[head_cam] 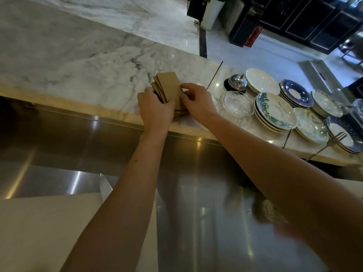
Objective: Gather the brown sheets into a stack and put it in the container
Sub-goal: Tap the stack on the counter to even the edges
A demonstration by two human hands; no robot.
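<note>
Several brown sheets [169,85] are fanned upright over the marble counter [88,61] near its front edge. My left hand [155,108] grips the fan from the left and below. My right hand [196,102] pinches its right edge, thumb on top. A few more brown sheets [181,112] lie flat under my hands. No container is visible that I can identify for certain.
Right of my hands stand stacks of plates [275,112], a glass dish [236,104], a metal bell [238,82] and a thin skewer [215,75]. A fork [332,142] leans off the counter. Below is a steel surface [196,183] with a white sheet [49,222].
</note>
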